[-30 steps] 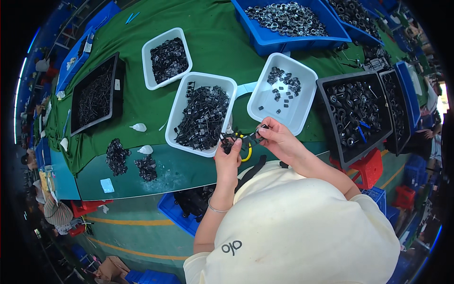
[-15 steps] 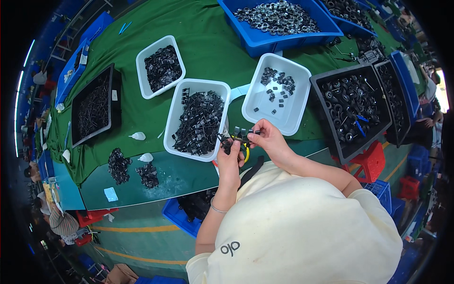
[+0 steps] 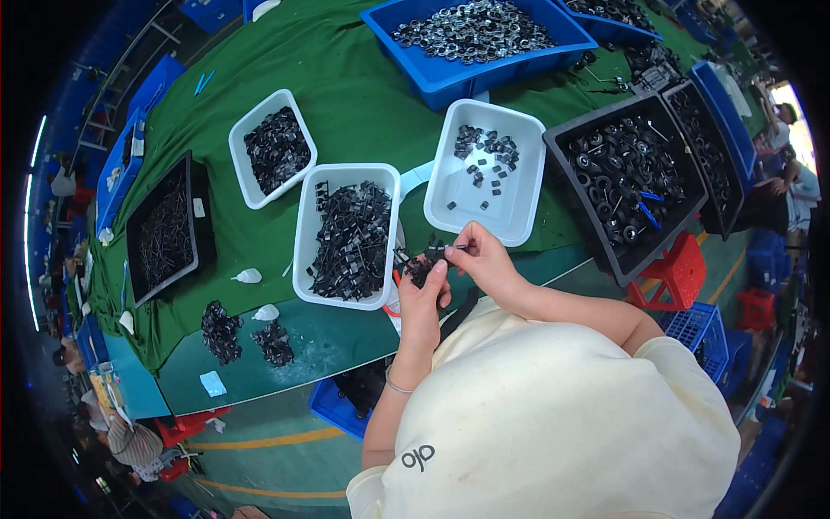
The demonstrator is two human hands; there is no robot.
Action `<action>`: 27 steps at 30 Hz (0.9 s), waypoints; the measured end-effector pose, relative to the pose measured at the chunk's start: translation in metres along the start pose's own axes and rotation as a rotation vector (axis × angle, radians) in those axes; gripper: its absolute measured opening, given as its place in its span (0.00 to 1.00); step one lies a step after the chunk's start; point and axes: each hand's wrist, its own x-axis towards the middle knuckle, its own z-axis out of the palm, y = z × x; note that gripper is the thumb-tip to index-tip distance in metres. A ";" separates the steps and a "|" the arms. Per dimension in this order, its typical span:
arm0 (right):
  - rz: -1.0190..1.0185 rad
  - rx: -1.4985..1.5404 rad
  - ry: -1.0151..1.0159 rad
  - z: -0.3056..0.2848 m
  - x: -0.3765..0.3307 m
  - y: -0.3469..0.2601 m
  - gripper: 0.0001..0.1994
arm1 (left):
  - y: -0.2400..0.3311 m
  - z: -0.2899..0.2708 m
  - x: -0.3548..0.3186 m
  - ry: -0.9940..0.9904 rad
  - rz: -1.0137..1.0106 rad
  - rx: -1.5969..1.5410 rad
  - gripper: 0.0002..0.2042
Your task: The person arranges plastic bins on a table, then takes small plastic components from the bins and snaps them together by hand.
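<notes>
Clutching black parts (image 3: 418, 272) — left hand (image 3: 421, 304), shapes half hidden.

From two o'clock, the right hand (image 3: 486, 265) is nearing the left hand (image 3: 421, 298); a yellow loop is slipping from sight; the turning view is carrying the blue tub (image 3: 432, 85) toward twelve.

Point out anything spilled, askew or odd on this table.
Two small heaps of black parts lie loose on the table, outside the white tubs holding other black pieces. They look stray, though perhaps set aside deliberately. No damage stands out.
</notes>
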 end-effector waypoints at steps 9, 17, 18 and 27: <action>-0.019 -0.107 -0.203 -0.014 -0.010 -0.006 0.07 | -0.003 -0.001 0.010 0.096 0.091 0.007 0.08; 0.010 -0.320 -0.350 -0.020 -0.018 -0.015 0.09 | 0.000 0.001 0.017 0.059 0.001 -0.066 0.10; 0.022 -0.273 -0.360 -0.019 -0.019 -0.016 0.11 | 0.003 0.003 0.017 0.055 0.008 -0.089 0.10; -0.405 -0.278 -0.479 -0.018 -0.031 -0.026 0.10 | 0.014 0.003 0.035 -0.080 -0.099 -0.277 0.08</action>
